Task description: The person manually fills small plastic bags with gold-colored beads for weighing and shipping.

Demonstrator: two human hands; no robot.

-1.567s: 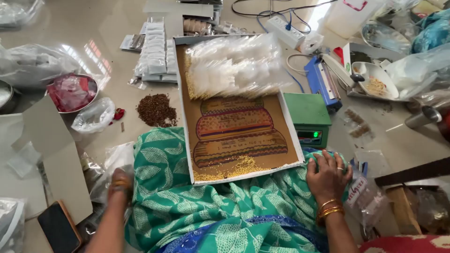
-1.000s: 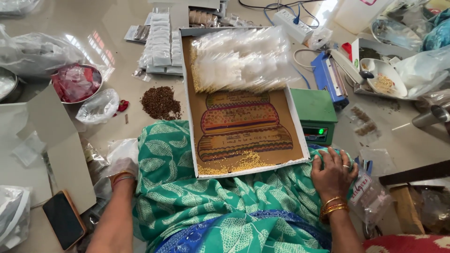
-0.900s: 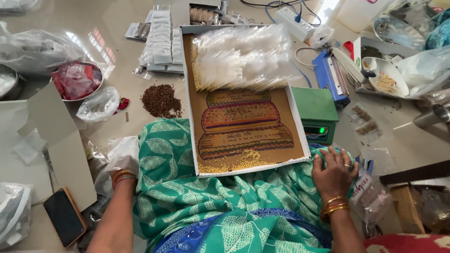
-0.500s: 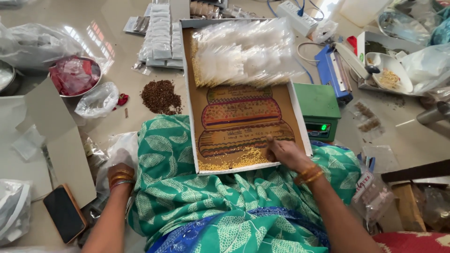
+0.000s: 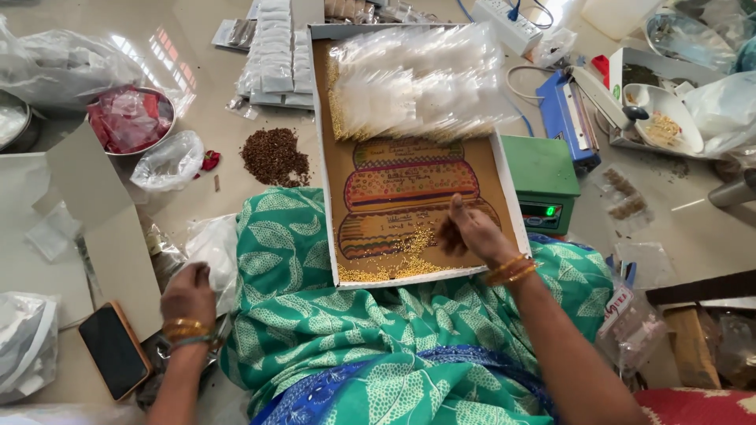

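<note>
A flat cardboard tray (image 5: 322,157) rests on my lap, over green patterned cloth (image 5: 370,315). Its brown floor carries a coloured printed picture, small yellow grains (image 5: 394,266) along the near edge, and a heap of clear plastic pouches (image 5: 417,83) at the far end. My right hand (image 5: 470,234) is inside the tray, fingers bunched down over the grains; whether it holds any I cannot tell. My left hand (image 5: 187,295) rests low at the left beside a white plastic bag (image 5: 213,250), fingers curled, its grip hidden.
A green weighing scale (image 5: 542,179) stands right of the tray, with a blue sealing machine (image 5: 565,118) behind it. A pile of brown seeds (image 5: 274,156), stacked pouches (image 5: 272,55), a metal bowl with red packets (image 5: 130,120), and a black phone (image 5: 114,349) lie left.
My right hand has moved from the lap's right side into the tray and onto the grains. The view shifted slightly. My left hand stayed low at the left.
</note>
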